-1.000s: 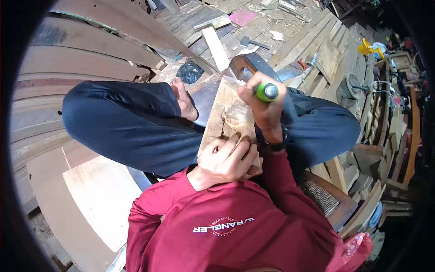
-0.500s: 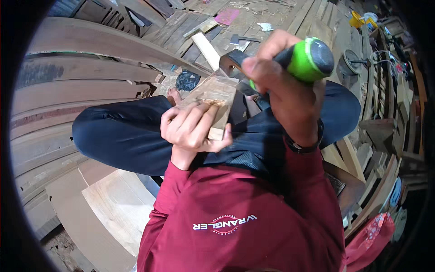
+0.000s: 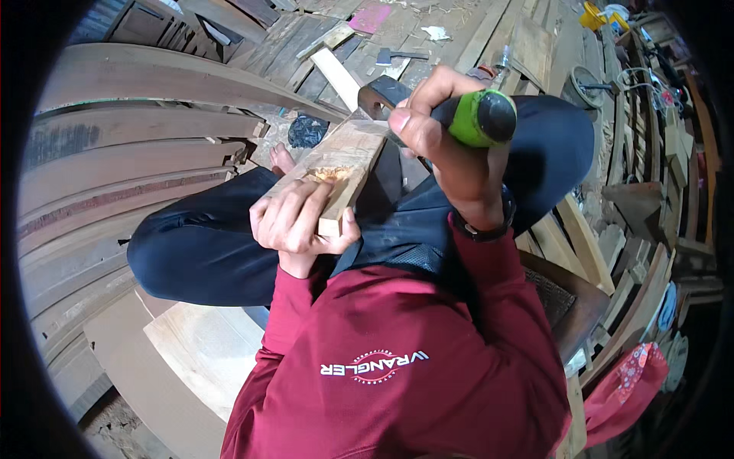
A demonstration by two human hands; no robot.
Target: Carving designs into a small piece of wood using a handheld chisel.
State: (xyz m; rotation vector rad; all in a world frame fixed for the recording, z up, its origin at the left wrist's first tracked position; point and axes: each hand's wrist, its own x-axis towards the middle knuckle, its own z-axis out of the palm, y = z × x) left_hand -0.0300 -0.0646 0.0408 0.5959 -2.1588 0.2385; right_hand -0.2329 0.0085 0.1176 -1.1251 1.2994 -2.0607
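Observation:
My left hand (image 3: 294, 218) grips the near end of a pale wooden board (image 3: 352, 149), with its fingers over the top face and its thumb at the right edge. Beside those fingers is a rough, chipped hollow in the board. My right hand (image 3: 451, 130) is closed round the green-and-black handle of what looks like a hatchet (image 3: 475, 118). Its dark metal head (image 3: 378, 96) is near the board's far end; I cannot tell whether they touch. The board tilts away between my bent legs.
Long planks (image 3: 138, 122) stand stacked along the left. A small axe (image 3: 397, 56) lies on the plank floor ahead, near a pale wooden strip (image 3: 336, 76). A black plastic bag (image 3: 308, 131) sits by my foot. Wood offcuts (image 3: 585, 241) crowd the right side.
My right hand and the hatchet have moved left and a little lower in view. The board and my left hand have shifted left; both grips are kept.

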